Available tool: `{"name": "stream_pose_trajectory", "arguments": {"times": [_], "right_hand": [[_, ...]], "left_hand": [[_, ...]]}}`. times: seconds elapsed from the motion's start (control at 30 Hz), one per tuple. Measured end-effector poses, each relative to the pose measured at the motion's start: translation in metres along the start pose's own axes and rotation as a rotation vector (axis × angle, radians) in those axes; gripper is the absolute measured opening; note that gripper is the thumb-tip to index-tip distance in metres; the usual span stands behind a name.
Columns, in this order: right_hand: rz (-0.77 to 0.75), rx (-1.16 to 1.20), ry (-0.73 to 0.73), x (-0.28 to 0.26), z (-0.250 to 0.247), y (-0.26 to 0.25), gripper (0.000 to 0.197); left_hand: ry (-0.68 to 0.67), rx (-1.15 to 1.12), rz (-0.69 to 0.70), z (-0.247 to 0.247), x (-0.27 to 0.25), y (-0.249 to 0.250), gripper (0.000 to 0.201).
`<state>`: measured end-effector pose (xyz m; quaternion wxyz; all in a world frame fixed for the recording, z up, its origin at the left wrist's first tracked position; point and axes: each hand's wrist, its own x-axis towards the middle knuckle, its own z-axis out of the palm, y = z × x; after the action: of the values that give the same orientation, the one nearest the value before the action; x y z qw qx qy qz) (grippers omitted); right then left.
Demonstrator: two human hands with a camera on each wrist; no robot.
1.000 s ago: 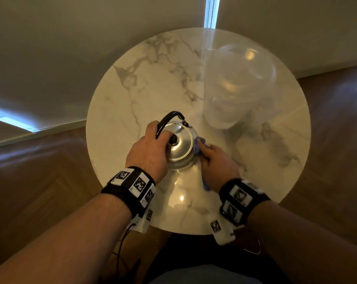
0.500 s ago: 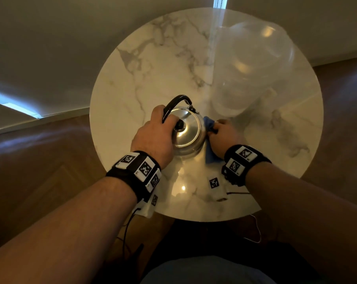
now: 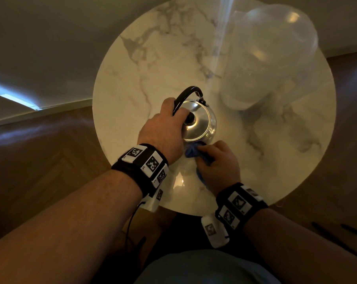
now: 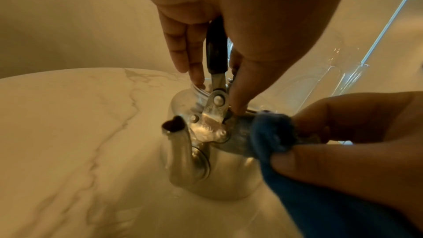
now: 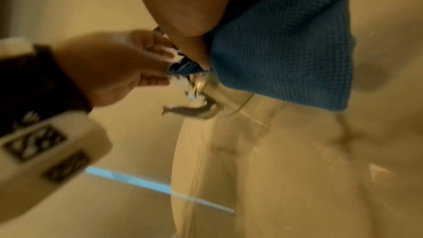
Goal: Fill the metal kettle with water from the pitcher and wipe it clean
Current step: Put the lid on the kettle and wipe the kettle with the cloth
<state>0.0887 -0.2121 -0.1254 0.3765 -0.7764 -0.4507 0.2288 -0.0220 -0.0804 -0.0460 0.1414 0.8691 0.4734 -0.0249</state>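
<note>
On the round marble table (image 3: 144, 64) the metal kettle (image 3: 202, 124) stood upright near the person's edge, its lid (image 3: 196, 119) seated and its spout (image 4: 179, 144) pointing toward the person's left. The clear pitcher (image 3: 269, 58) stood apart from it on the far right of the tabletop, untouched by either hand, so the filling looked finished, though no view showed any water inside the closed kettle. The left hand (image 3: 163, 128) steadied the kettle from above: in the left wrist view its fingers (image 4: 183, 46) and thumb lay on either side of the black handle (image 4: 215, 46), holding it. The right hand (image 3: 218, 162) had its fingers curled round a bunched blue cloth (image 4: 272, 133) and pressed it against the kettle's near side, just below the lid's rim. The wiping, then, was under way rather than complete. Judging by where the cloth sat, the near flank was being covered, while the spout, the far side and the lid top bore no cloth at this moment; whether they were already clean could not be told in the dim, warm light. The right wrist view was blurred, which suggested the cloth hand was moving.
</note>
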Motion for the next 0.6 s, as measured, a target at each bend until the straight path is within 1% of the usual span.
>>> {"name": "stream_pose_trajectory", "arguments": {"times": [0.1, 0.2, 0.3, 0.4, 0.47, 0.53, 0.6], "right_hand": [[-0.094, -0.032, -0.060, -0.005, 0.024, -0.020, 0.013], [-0.117, -0.039, -0.033, -0.001, 0.035, -0.033, 0.005], [-0.025, -0.007, -0.027, -0.003, 0.026, -0.023, 0.012], [0.117, -0.010, 0.046, -0.006, 0.016, -0.010, 0.017], [0.140, 0.006, 0.078, -0.007, 0.019, -0.013, 0.015], [0.125, -0.002, 0.034, -0.008, 0.029, -0.023, 0.010], [0.155, 0.020, -0.009, -0.009, 0.039, -0.030, 0.008]], "left_hand": [[0.003, -0.012, 0.020, -0.002, -0.001, -0.002, 0.046], [-0.001, -0.014, 0.029, -0.003, 0.000, -0.004, 0.046], [0.000, -0.003, 0.048, -0.003, 0.000, -0.006, 0.051], [-0.014, -0.004, 0.060, -0.002, 0.000, -0.009, 0.056], [-0.019, -0.006, 0.057, -0.002, 0.001, -0.010, 0.056], [-0.028, -0.004, 0.057, -0.002, 0.003, -0.011, 0.059], [-0.039, -0.002, 0.062, -0.002, 0.003, -0.012, 0.059]]}}
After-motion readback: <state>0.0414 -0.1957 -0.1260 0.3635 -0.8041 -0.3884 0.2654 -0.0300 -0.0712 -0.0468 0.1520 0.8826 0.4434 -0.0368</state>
